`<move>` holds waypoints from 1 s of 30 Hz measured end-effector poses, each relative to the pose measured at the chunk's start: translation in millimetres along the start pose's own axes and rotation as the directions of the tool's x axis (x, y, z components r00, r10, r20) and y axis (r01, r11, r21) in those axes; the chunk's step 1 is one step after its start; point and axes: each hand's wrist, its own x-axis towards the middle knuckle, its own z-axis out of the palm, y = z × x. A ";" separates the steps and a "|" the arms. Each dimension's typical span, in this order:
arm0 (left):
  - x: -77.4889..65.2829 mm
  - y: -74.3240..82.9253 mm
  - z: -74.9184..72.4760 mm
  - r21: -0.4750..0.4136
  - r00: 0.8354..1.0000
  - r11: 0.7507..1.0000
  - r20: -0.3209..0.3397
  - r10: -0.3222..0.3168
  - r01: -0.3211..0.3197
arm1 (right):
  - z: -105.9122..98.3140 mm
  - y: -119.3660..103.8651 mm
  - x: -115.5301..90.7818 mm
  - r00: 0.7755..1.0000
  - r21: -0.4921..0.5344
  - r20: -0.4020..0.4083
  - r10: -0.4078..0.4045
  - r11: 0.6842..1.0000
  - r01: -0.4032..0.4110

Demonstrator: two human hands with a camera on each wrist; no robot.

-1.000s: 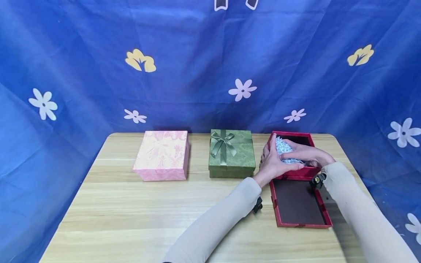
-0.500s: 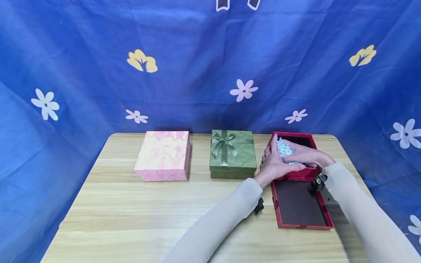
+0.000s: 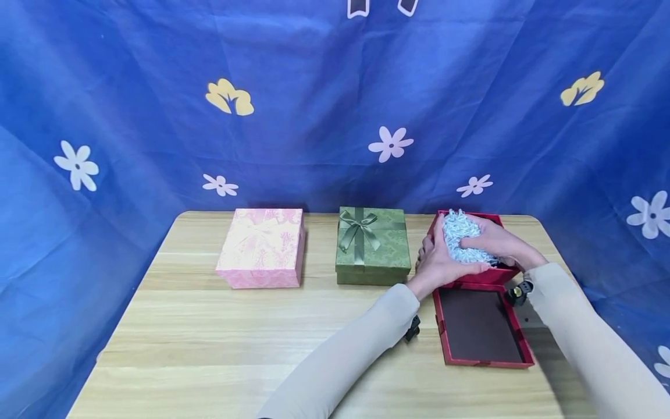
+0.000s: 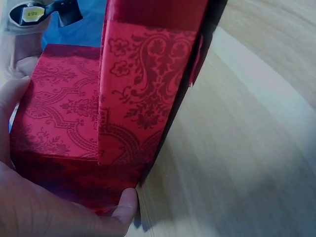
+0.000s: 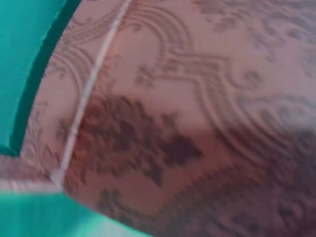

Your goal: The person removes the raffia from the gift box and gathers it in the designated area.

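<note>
An uncovered red patterned box (image 3: 476, 277) sits at the back right of the table. My left hand (image 3: 438, 263) grips its left front corner, thumb along the front wall; the left wrist view shows that thumb (image 4: 127, 205) against the red box wall (image 4: 64, 113). A tuft of pale blue shredded paper (image 3: 456, 228) rises to the box's rim. My right hand (image 3: 494, 238) holds this paper from the right, thumb pressed into it, other fingers partly hidden behind. Only patterned box surface (image 5: 148, 123), blurred and close, fills most of the right wrist view.
The red lid (image 3: 476, 326), dark inside up, lies against the box's front. A green box (image 3: 373, 244) with a ribbon bow stands left of it, and a pink box (image 3: 260, 247) farther left. A blue curtain (image 3: 314, 116) hangs behind the wooden table (image 3: 209, 337).
My right hand has risen and shifted slightly right, and more of the blue shredded paper shows, higher over the box. The left hand keeps its place on the box corner.
</note>
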 end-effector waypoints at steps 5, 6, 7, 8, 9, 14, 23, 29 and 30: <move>1.0 0.3 -1.0 -0.003 1.000 1.000 0.002 0.012 -0.012 | -11.5 -11.4 -5.7 0.997 -0.079 -0.073 0.009 0.997 -0.015; 1.1 0.2 -1.3 -0.003 1.000 1.000 0.003 0.012 -0.012 | -14.0 -13.3 -7.0 0.997 -0.083 -0.083 0.008 0.996 -0.015; 1.3 0.0 -1.4 -0.001 1.000 1.000 0.003 0.014 -0.014 | -16.4 -15.5 -8.5 0.996 -0.080 -0.093 0.012 0.997 -0.019; 1.5 -0.3 -1.4 -0.001 1.000 1.000 0.001 0.017 -0.017 | -18.7 -17.6 -10.5 0.995 -0.084 -0.103 0.014 0.996 -0.023; 1.7 -0.4 -1.3 -0.002 1.000 1.000 0.002 0.021 -0.021 | -21.7 -18.6 -12.2 0.994 -0.087 -0.111 0.013 0.996 -0.023; 1.6 -1.9 -0.9 -0.002 0.999 0.999 0.001 0.037 -0.037 | -35.7 -22.7 -23.1 0.987 0.044 -0.156 -0.022 0.999 0.029; 0.4 -2.3 -0.7 -0.008 1.000 1.000 -0.009 0.029 -0.029 | -68.0 -31.1 -43.7 0.979 0.288 -0.188 -0.079 0.949 0.132; -2.2 0.6 0.7 0.019 1.000 1.000 -0.004 0.003 -0.003 | -92.2 -32.0 -54.6 0.971 0.327 -0.218 -0.095 0.931 0.164; -2.4 1.2 0.8 0.023 1.000 1.000 -0.003 -0.002 0.002 | -96.0 -32.1 -55.6 0.969 0.324 -0.227 -0.093 0.932 0.165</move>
